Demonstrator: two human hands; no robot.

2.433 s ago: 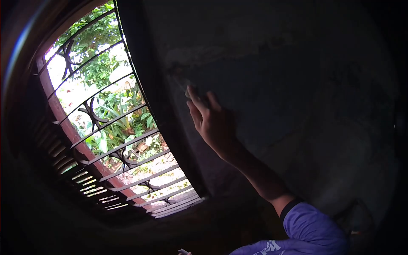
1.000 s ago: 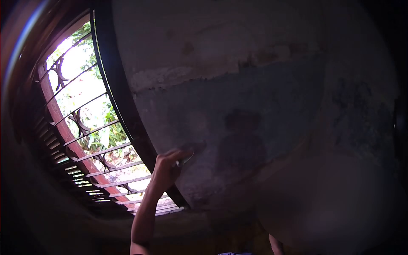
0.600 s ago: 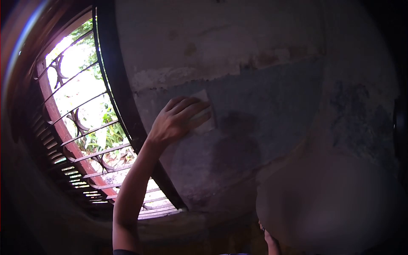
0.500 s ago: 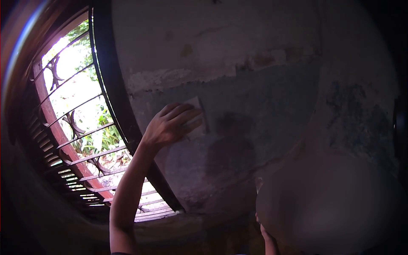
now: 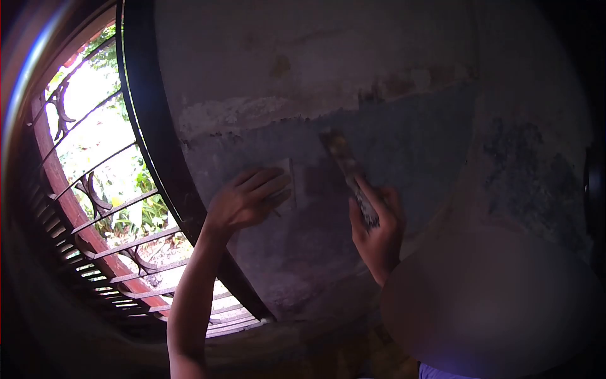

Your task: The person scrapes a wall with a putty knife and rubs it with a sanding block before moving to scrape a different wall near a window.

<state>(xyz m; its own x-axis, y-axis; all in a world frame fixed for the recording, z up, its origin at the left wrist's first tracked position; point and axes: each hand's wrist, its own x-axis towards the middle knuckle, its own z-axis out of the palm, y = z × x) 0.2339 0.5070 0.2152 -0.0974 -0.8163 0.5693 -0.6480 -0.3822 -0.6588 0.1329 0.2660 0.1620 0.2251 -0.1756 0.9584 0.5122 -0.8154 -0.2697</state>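
My left hand [image 5: 249,199] is closed around a pale, flat rectangular plate [image 5: 290,183], its fingers across the near face. The plate's far edge stands close in front of the wall [image 5: 278,265], whose lower band is blue-grey. To the right, my right hand [image 5: 382,227] grips a long, narrow, stained flat tool [image 5: 343,155]. That tool tilts up and to the left, with its darker, blurred tip near the top of the blue-grey band. Part of the tool is hidden in my palm, and much of the plate by my left fingers.
A window [image 5: 95,170] with metal bars and bright greenery behind stands at the left, bordered by a dark frame [image 5: 148,126]. Rough, peeled plaster [image 5: 233,114] runs above the blue-grey band. A large blurred rounded shape [image 5: 492,303] covers the lower right.
My right hand has risen from the bottom edge to in front of the wall, bringing the long tool into view. My left hand and the plate have shifted slightly left and down.
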